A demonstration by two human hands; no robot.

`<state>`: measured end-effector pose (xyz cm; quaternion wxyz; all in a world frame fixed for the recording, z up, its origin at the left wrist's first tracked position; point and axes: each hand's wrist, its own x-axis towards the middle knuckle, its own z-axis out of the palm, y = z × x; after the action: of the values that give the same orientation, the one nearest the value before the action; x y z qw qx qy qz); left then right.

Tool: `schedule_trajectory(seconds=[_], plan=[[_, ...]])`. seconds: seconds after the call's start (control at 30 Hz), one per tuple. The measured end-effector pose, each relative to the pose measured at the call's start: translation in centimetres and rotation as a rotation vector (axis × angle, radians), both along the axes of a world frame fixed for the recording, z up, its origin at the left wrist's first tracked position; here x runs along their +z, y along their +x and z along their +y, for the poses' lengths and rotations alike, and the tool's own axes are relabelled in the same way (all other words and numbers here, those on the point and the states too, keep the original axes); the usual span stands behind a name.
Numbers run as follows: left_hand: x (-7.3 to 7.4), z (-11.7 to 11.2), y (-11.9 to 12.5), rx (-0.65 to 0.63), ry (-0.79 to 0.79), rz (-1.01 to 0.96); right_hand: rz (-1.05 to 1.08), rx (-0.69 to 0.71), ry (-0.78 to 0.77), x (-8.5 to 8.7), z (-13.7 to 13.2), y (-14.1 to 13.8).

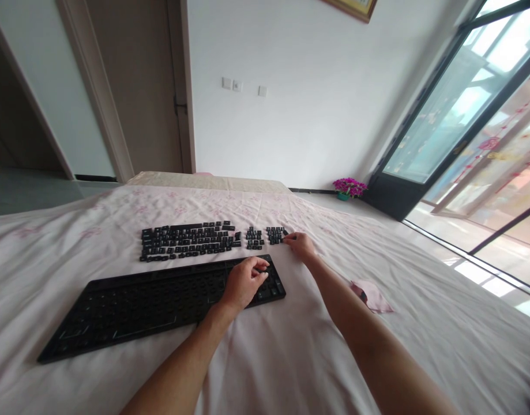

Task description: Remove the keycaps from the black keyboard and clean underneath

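A black keyboard base with its keycaps removed lies on a pale pink bedsheet. Beyond it, several loose black keycaps are laid out in rows in keyboard order. My left hand rests on the right end of the keyboard base, fingers curled and pinched over a keycap there. My right hand reaches to the right end of the loose keycap rows, its fingertips closed on a small keycap.
A small pink cloth lies on the sheet to the right of my right forearm. A pot of magenta flowers stands on the floor by the glass door. A wooden door is at the back left.
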<state>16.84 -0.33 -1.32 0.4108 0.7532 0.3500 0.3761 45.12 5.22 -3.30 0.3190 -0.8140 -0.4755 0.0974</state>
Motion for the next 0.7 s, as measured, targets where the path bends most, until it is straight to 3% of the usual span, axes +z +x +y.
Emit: schedule_trajectory(seconds=[0.3, 0.5, 0.6, 0.7], plan=[[0.1, -0.1, -0.1, -0.003, 0.018, 0.013, -0.029, -0.013, -0.020, 0.6, -0.1, -0.5], [0.1, 0.0, -0.2, -0.009, 0.029, 0.007, -0.018, 0.002, 0.033, 2.4, -2.0, -1.3], [0.1, -0.1, -0.2, -0.019, 0.033, 0.020, 0.027, 0.111, 0.113, 3.8, -4.0, -2.2], [0.2, -0.2, -0.2, -0.026, 0.060, 0.063, 0.043, 0.334, 0.244, 5.5, -6.7, -3.9]])
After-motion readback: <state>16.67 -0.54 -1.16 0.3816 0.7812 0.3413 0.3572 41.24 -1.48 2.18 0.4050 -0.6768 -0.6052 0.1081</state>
